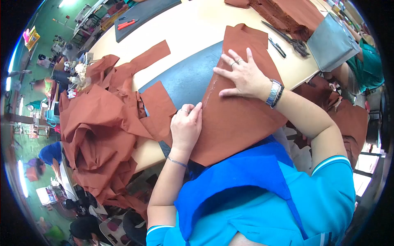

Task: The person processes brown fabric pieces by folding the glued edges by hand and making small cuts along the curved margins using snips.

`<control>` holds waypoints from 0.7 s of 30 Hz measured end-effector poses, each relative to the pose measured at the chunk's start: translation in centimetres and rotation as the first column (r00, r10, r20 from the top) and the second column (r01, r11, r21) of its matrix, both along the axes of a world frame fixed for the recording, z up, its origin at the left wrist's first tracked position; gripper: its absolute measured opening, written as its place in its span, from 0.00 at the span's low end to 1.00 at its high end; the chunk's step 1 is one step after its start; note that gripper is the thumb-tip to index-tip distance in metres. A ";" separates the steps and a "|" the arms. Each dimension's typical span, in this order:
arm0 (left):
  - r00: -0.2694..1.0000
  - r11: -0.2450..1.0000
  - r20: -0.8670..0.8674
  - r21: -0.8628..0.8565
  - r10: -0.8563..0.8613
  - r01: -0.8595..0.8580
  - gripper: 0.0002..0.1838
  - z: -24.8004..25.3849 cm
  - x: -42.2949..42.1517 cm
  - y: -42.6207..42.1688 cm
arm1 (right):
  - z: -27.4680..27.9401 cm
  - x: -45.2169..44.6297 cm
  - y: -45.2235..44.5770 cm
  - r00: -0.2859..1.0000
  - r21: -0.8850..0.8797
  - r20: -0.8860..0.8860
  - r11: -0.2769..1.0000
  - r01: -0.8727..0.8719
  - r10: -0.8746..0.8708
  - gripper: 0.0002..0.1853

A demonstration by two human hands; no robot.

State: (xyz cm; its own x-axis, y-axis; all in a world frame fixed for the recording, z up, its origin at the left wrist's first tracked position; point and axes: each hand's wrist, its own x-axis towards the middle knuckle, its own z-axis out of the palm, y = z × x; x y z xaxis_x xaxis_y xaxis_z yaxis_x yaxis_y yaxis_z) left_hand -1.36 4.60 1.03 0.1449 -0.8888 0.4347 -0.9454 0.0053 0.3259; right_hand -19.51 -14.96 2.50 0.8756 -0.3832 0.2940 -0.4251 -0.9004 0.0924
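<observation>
A large piece of rust-brown fabric [242, 119] lies over a dark board [191, 76] and hangs toward my lap. My right hand [246, 78] rests flat on it, fingers spread, pressing the upper part. Close to the fabric's left edge runs a thin whitish line. At the lower end of that line my left hand [186, 125] is closed in a pinch, its fingertips against the edge; whatever sits between them is hidden. Smaller brown fabric pieces [158, 100] lie just left of this hand, partly over the board.
A crumpled heap of brown fabric [98, 123] hangs off the table's left side. Scissors [283, 37], a dark pen-like tool [277, 48] and a grey box-like object [332, 43] are at upper right. Red-handled snips [127, 24] lie on a dark mat [143, 16]. Other people sit nearby.
</observation>
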 end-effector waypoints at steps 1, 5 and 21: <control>1.000 1.000 -0.017 -0.005 -0.005 0.005 0.08 -0.2 0.1 0.0 | -0.3 0.2 0.2 0.998 0.060 0.033 0.996 -0.061 0.059 0.41; 0.998 0.999 -0.054 0.045 -0.010 0.012 0.08 0.3 0.4 -0.1 | -0.2 2.0 5.0 0.915 0.349 0.219 0.849 -0.397 0.338 0.34; 0.972 0.932 0.198 0.359 -0.123 0.045 0.13 3.3 4.5 4.1 | 0.0 2.4 8.1 0.940 0.369 -0.009 0.875 -0.314 0.341 0.35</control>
State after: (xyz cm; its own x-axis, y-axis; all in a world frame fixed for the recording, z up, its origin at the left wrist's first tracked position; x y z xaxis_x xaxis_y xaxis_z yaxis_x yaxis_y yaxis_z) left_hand 3.16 8.70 4.31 0.0017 -0.9944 0.1060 -0.9936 0.0102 0.1121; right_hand -17.14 -6.81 2.47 0.9827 -0.1379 0.1239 -0.1049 -0.9646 -0.2420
